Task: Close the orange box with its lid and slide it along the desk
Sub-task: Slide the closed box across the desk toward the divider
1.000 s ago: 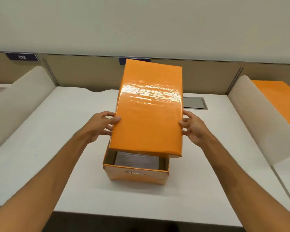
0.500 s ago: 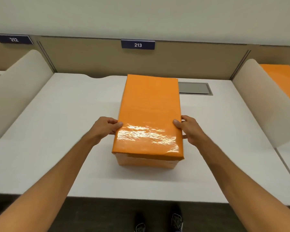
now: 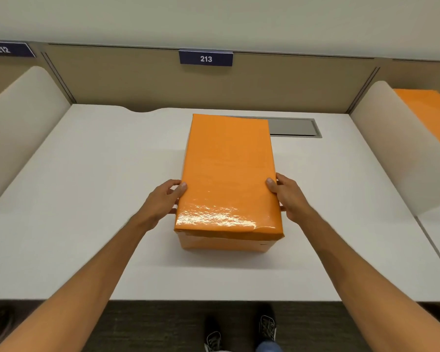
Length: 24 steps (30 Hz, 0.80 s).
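- The lid (image 3: 228,171) sits flat on the orange box (image 3: 224,243) at the desk's (image 3: 87,199) centre; its contents are hidden.
- Your left hand (image 3: 163,203) presses the lid's 9 o'clock edge, thumb on top.
- Your right hand (image 3: 288,198) clasps its 3 o'clock edge.
- A grey hatch (image 3: 294,127) lies at 1 o'clock.

A blue number plate reading 213 (image 3: 205,58) is fixed to the tan back panel (image 3: 137,82), and a second plate, 212 (image 3: 3,49), is seen at the far left. A grey cable hatch (image 3: 296,127) is set into the white surface near the back. White side dividers (image 3: 23,118) are placed at both sides. Black shoes (image 3: 266,326) are seen on dark carpet (image 3: 150,326) below. Another orange sheet (image 3: 432,115) is seen beyond the right divider.
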Motion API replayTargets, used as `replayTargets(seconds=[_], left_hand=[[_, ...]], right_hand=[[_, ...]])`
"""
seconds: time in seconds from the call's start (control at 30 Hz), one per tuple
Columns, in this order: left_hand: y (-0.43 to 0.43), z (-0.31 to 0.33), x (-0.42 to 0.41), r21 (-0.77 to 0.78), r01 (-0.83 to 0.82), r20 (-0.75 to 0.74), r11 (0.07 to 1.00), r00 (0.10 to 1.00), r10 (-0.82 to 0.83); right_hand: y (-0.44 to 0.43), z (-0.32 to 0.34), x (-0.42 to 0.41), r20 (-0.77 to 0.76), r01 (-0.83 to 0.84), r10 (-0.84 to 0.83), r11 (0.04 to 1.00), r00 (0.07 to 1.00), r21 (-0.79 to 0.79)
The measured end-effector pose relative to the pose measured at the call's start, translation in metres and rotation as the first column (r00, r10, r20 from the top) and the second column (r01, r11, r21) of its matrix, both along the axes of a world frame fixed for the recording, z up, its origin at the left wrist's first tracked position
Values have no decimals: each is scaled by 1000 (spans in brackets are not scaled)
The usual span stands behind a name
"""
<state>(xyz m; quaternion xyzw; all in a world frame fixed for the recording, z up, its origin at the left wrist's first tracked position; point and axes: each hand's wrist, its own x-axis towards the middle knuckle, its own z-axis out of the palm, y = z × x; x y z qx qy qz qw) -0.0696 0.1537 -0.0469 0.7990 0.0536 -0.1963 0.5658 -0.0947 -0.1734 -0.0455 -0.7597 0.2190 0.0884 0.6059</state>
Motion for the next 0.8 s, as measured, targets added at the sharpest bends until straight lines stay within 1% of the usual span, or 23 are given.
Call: replayTargets(seconds=[0.13,0.23,0.33,0.43,0.5,0.57,0.67,0.8], left_hand=[[-3,-6,-2,9,-47,30,999,998,46],[-4,-10,-3,-27,-63,28,998,998,64],[-5,-11,-1,-67,-75,-22,995,997,74],[-5,-8,10,-72,-76,-96,995,993,68],[-7,-5,22,-82,-83,-106,993,992,74],[-12,1,37,-105,-109,-104,988,990,98],[-22,12,62,-59,-135,-43,989,990,132],[-36,25,96,47,-57,96,997,994,52]], right_hand=[[2,-6,0,36,-4,6,997,999,-76],[3,-9,-2,74,-10,19,994,997,-110],[2,-12,-1,68,-15,23,993,997,-115],[-4,-12,7,17,1,1,995,1000,-104],[-9,-13,13,3,23,-23,995,1000,-97],[-12,-13,22,33,40,-36,991,999,-124],[-14,-8,38,106,0,33,955,994,-298],[-19,1,71,156,-144,274,817,949,-559]])
